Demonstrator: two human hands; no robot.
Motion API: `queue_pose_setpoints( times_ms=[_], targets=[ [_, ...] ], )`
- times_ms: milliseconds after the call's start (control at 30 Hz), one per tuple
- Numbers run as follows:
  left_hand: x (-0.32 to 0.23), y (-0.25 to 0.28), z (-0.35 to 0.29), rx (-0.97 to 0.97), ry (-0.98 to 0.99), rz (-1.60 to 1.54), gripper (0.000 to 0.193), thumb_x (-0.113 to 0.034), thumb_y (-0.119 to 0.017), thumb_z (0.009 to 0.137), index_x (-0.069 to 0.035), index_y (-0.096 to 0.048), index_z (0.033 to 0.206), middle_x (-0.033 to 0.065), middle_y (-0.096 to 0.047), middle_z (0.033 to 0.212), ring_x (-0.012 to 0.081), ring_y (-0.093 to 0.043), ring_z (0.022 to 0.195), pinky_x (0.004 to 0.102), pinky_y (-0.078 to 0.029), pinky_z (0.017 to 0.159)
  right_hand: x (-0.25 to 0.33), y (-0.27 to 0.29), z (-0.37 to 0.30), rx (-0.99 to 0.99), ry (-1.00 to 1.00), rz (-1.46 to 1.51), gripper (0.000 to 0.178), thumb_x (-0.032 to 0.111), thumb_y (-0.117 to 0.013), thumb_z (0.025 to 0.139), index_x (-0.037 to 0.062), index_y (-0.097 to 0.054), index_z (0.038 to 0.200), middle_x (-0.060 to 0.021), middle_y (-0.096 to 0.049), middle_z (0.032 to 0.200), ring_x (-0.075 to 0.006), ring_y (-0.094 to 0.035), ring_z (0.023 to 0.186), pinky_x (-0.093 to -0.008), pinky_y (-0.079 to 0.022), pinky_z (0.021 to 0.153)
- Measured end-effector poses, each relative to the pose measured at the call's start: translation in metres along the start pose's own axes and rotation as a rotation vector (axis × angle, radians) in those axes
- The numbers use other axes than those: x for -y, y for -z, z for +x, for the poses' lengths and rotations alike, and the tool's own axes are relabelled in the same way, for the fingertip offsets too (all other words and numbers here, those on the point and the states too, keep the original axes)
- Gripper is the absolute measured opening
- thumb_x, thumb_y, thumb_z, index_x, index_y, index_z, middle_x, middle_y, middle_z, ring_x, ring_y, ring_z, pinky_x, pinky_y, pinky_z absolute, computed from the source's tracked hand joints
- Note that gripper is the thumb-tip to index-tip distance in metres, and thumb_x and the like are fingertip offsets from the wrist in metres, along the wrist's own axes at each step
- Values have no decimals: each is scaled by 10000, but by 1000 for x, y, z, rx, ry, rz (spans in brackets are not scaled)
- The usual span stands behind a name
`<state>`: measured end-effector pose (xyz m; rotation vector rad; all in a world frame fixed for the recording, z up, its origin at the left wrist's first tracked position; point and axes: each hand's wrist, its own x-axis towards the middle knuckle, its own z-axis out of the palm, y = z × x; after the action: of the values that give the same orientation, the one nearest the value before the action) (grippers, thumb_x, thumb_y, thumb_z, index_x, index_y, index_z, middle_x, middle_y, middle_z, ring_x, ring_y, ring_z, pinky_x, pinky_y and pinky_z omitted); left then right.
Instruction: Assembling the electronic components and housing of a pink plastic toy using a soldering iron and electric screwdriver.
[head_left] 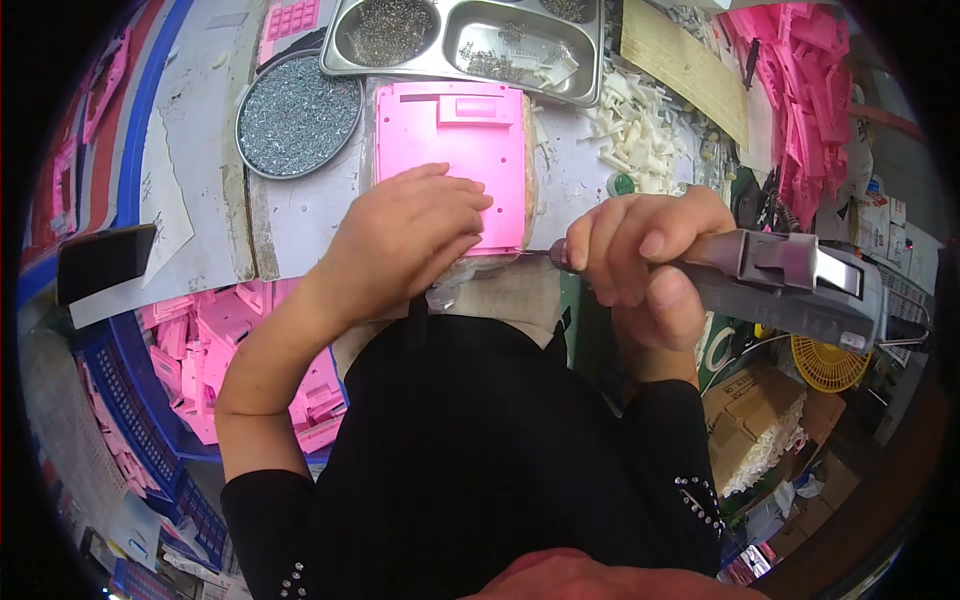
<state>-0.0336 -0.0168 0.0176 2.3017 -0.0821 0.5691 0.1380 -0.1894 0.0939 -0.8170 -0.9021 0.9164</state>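
A pink plastic housing (410, 130) lies on the work table in front of me, flat side up, with small holes and a raised block near its far edge. My left hand (410, 225) lies over its near left part, fingers bent and together, holding it down. In my right hand (640, 245) is a grey electric screwdriver (790, 295), held level. Its thin bit points left at the housing's near right corner; whether the tip sits in a screw is too small to tell.
Left of the housing stands a round tray of screws (300, 115). Behind it is a metal compartment tray (460, 75) with small metal parts. White plastic pieces (640, 130) and pink parts (795, 100) lie to the right. A blue crate (125, 400) borders more pink parts at lower left.
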Motion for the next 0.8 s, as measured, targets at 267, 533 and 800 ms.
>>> queue_pose_setpoints(
  times_ms=[267,533,800],
  targets=[
    [-28,-10,-2,-70,-2,30,218,-55,-815,804,-57,-621,904,84,-719,947,286,-706,887,414,-529,771,12,-4,5,13,-11,29,222,126,-694,958,73,-531,1098,-50,-579,715,-145,-535,629,-385,-510,755],
    [-37,-5,5,-98,30,-4,243,-33,-826,774,-77,-628,909,73,-701,955,262,-678,868,411,-488,799,15,-8,8,-37,-22,-39,249,278,-728,958,127,-565,1071,25,-516,648,-128,-515,559,-344,-520,677],
    [-31,-29,9,-176,-68,-1,193,-14,-784,762,-42,-637,884,95,-693,955,270,-684,839,400,-522,719,17,-11,10,-26,-13,-30,253,287,-728,963,137,-564,1085,28,-517,652,-124,-515,561,-340,-523,679]
  ],
)
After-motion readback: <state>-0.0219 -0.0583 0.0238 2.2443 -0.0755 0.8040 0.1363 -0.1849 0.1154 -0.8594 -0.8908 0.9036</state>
